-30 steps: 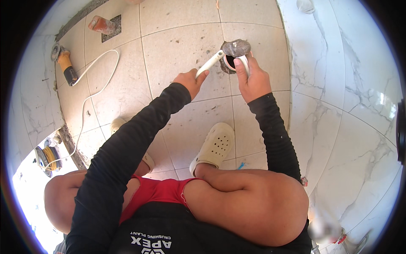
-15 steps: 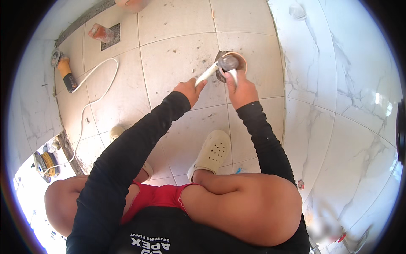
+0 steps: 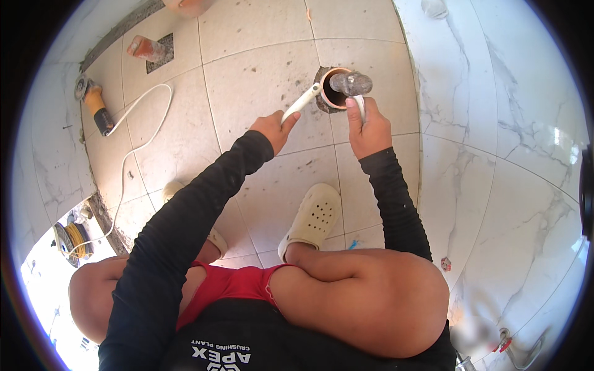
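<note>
My left hand [image 3: 271, 131] is closed round a slim, cream-white bar [image 3: 302, 102] with a small round hole near its far tip. That tip lies at the left rim of an orange-pink pipe [image 3: 327, 103], which stands up out of a rough-edged hole in the tiled floor. In my right hand [image 3: 371, 131], closed on its white handle, is a hammer [image 3: 355, 83] with a worn grey metal head. The head hangs over the right part of the pipe's mouth, apart from the bar, and hides some of the opening.
An angle grinder [image 3: 95, 105] with a white cord [image 3: 162, 123] lies at the left. Behind it, another orange pipe stub [image 3: 147, 47] stands by a square floor cutout [image 3: 162, 55]. Marbled wall tiles [image 3: 495, 123] rise at the right. A cable reel [image 3: 73, 241] sits at the lower left.
The hammer head has swung right, away from the bar's tip, uncovering the left part of the pipe's mouth. My right hand has moved right; my left hand has shifted slightly left.
</note>
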`<state>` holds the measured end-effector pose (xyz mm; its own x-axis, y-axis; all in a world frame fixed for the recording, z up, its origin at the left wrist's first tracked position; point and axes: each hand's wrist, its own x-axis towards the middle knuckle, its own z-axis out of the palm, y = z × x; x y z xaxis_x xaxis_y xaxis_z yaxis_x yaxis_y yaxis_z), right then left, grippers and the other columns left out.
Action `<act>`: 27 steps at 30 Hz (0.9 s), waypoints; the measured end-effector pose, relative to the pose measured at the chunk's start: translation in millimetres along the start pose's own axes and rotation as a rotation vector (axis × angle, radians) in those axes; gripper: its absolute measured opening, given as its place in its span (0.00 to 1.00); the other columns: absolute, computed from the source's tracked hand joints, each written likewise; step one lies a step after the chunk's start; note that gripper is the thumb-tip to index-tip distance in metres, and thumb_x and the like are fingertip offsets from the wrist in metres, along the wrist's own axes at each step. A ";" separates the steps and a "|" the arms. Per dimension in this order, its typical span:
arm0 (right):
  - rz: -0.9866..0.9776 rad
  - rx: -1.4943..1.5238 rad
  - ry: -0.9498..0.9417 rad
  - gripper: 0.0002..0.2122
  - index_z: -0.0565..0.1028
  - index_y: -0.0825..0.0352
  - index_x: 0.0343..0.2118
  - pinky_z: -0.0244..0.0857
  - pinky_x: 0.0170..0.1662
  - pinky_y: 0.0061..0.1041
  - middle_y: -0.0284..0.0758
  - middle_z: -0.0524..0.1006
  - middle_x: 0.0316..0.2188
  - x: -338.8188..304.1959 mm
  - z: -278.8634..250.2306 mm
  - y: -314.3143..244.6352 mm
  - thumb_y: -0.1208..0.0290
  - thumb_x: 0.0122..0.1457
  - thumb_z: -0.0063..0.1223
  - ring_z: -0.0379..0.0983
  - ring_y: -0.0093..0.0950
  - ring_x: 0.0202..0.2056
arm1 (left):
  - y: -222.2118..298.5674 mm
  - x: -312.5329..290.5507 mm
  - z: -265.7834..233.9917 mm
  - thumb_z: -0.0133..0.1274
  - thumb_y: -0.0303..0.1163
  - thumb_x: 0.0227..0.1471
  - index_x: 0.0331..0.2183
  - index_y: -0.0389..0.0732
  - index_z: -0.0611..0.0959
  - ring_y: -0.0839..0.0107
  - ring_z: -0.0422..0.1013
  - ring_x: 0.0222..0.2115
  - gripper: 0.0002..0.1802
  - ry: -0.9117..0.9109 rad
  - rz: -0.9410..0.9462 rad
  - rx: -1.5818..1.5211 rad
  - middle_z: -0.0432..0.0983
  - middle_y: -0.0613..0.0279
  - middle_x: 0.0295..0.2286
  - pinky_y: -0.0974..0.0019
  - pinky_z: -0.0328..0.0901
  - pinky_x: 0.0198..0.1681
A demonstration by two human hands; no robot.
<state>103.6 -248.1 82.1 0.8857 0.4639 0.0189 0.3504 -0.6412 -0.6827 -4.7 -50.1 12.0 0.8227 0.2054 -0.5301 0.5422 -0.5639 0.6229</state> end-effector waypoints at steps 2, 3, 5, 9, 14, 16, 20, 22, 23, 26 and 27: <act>-0.007 0.013 -0.001 0.19 0.69 0.71 0.35 0.67 0.27 0.44 0.53 0.75 0.22 -1.6 -0.4 1.3 0.55 0.66 0.47 0.73 0.55 0.26 | -1.5 0.3 1.8 0.34 0.63 0.63 0.30 0.32 0.75 0.41 0.74 0.26 0.39 -0.006 -0.001 0.009 0.74 0.39 0.21 0.49 0.68 0.31; 0.004 0.008 -0.011 0.19 0.69 0.71 0.35 0.67 0.28 0.44 0.53 0.75 0.22 -2.5 -0.8 1.6 0.55 0.66 0.47 0.73 0.55 0.26 | -2.2 0.8 2.3 0.33 0.63 0.63 0.30 0.32 0.75 0.41 0.74 0.26 0.39 -0.011 -0.004 0.015 0.74 0.39 0.21 0.48 0.68 0.31; 0.024 -0.002 -0.030 0.18 0.69 0.71 0.35 0.67 0.28 0.44 0.53 0.75 0.22 -3.8 -1.6 1.6 0.56 0.66 0.48 0.74 0.54 0.26 | -3.2 1.8 2.1 0.33 0.63 0.63 0.30 0.32 0.75 0.41 0.74 0.26 0.39 -0.015 -0.005 0.030 0.74 0.39 0.21 0.48 0.68 0.31; 0.026 0.027 -0.046 0.18 0.69 0.70 0.35 0.67 0.28 0.43 0.51 0.75 0.22 -4.6 -3.9 -4.5 0.56 0.66 0.47 0.74 0.53 0.26 | -2.4 1.3 1.0 0.33 0.63 0.63 0.31 0.32 0.76 0.41 0.74 0.26 0.39 -0.018 0.001 0.051 0.75 0.39 0.21 0.49 0.69 0.31; 0.022 0.048 -0.100 0.16 0.69 0.69 0.36 0.67 0.27 0.42 0.49 0.76 0.21 -3.1 -12.8 -23.0 0.57 0.66 0.48 0.74 0.51 0.25 | -1.9 1.7 1.1 0.33 0.64 0.63 0.31 0.32 0.76 0.41 0.74 0.25 0.39 -0.029 -0.002 0.062 0.75 0.39 0.21 0.49 0.68 0.30; -0.031 0.055 -0.070 0.16 0.69 0.68 0.36 0.67 0.27 0.42 0.48 0.76 0.21 -4.1 -15.6 -30.2 0.56 0.66 0.48 0.74 0.51 0.25 | -3.5 2.3 1.7 0.32 0.64 0.63 0.31 0.32 0.76 0.41 0.74 0.25 0.39 -0.016 0.014 0.080 0.75 0.39 0.21 0.49 0.68 0.30; -0.155 0.077 0.004 0.17 0.68 0.67 0.35 0.67 0.27 0.44 0.47 0.75 0.19 -7.0 -8.9 -34.0 0.55 0.66 0.48 0.74 0.51 0.25 | -5.5 2.6 3.7 0.33 0.63 0.63 0.31 0.33 0.76 0.40 0.74 0.25 0.39 -0.030 0.004 0.078 0.75 0.38 0.21 0.49 0.68 0.29; -0.063 0.007 -0.083 0.17 0.67 0.67 0.34 0.66 0.26 0.45 0.47 0.74 0.19 -3.2 3.8 -29.3 0.54 0.66 0.47 0.74 0.52 0.24 | -4.1 3.2 4.8 0.34 0.63 0.63 0.31 0.33 0.76 0.40 0.74 0.25 0.38 -0.031 -0.009 0.079 0.75 0.37 0.21 0.49 0.68 0.29; -0.026 -0.030 -0.121 0.18 0.67 0.67 0.33 0.66 0.26 0.46 0.47 0.74 0.19 -0.6 9.4 -25.3 0.54 0.66 0.47 0.73 0.52 0.24 | -2.9 4.2 5.4 0.34 0.63 0.63 0.31 0.33 0.76 0.39 0.74 0.25 0.38 -0.007 0.015 0.066 0.75 0.38 0.21 0.49 0.68 0.29; 0.047 -0.155 -0.188 0.18 0.66 0.67 0.32 0.66 0.27 0.47 0.48 0.75 0.21 4.4 17.2 -10.1 0.54 0.66 0.46 0.73 0.53 0.25 | 1.7 8.8 6.5 0.35 0.62 0.63 0.31 0.33 0.76 0.39 0.74 0.26 0.37 0.024 0.031 0.061 0.75 0.38 0.22 0.48 0.68 0.30; 0.046 -0.123 -0.168 0.18 0.66 0.67 0.33 0.66 0.27 0.47 0.49 0.75 0.21 5.8 18.2 -6.1 0.53 0.66 0.46 0.74 0.53 0.26 | 2.4 10.4 5.7 0.35 0.62 0.63 0.31 0.33 0.76 0.39 0.74 0.26 0.37 0.025 0.022 0.068 0.75 0.38 0.22 0.48 0.68 0.30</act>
<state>101.1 -230.4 73.1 0.8420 0.5211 -0.1398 0.3541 -0.7292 -0.5855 4.2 -54.0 4.7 0.8385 0.2119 -0.5020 0.5121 -0.6214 0.5930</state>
